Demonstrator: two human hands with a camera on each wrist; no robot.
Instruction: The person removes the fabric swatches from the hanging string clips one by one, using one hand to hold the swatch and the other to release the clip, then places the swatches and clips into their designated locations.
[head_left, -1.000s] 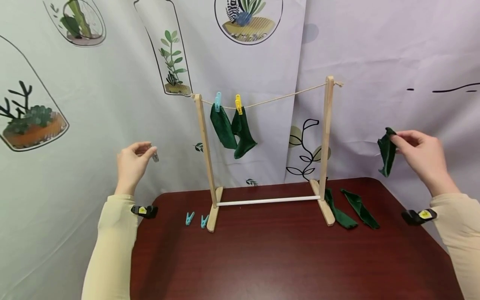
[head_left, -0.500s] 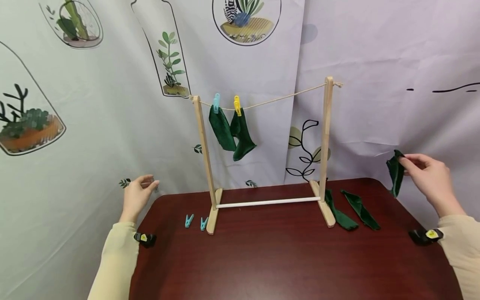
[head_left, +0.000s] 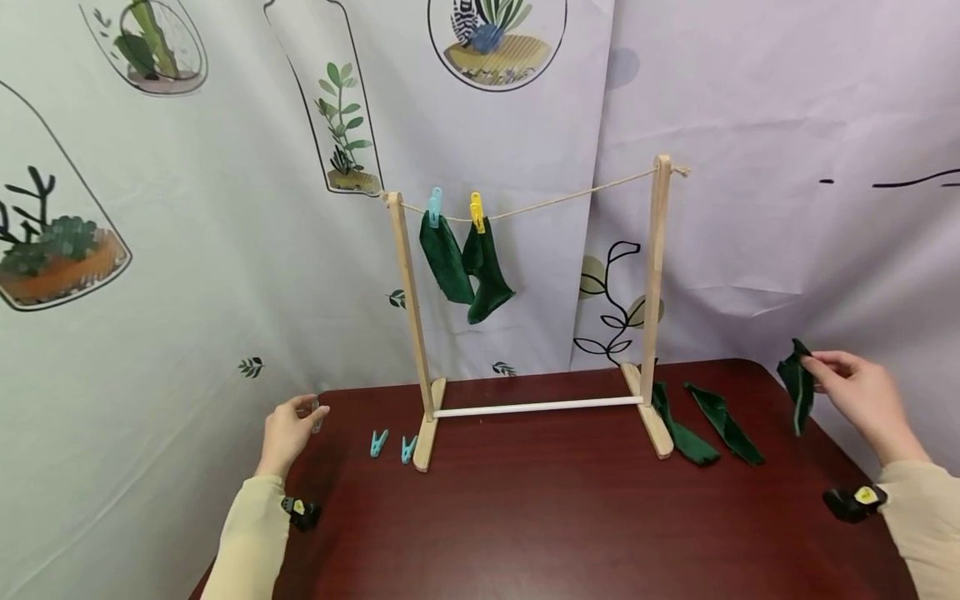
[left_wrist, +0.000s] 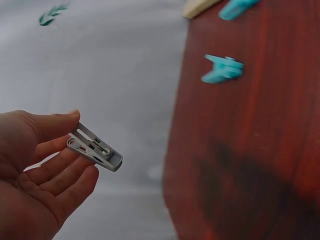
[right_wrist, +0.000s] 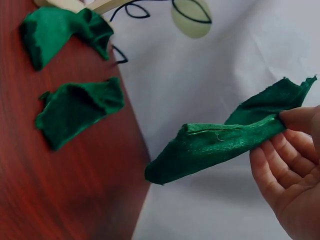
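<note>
My left hand (head_left: 288,433) pinches a grey clothespin (left_wrist: 95,147) between thumb and fingers, near the table's left back corner. On the right, my right hand (head_left: 862,396) pinches a green sock (right_wrist: 220,150) that hangs from the fingertips past the table's right edge. Two more green socks hang from the line, one under a light blue clothespin (head_left: 435,207), the other (head_left: 489,275) under a yellow clothespin (head_left: 477,212). Another two green socks (right_wrist: 80,110) lie on the table by the rack's right foot.
The wooden rack (head_left: 657,275) with its sagging string stands at the back of the dark red table (head_left: 525,517). Two light blue clothespins (head_left: 378,443) lie by its left foot (head_left: 429,433). A printed curtain (head_left: 735,125) hangs behind.
Both hands have moved down, the left one also slightly right with the clothespin, the right one slightly outward with the sock. The rack and the hanging socks stay as they were.
</note>
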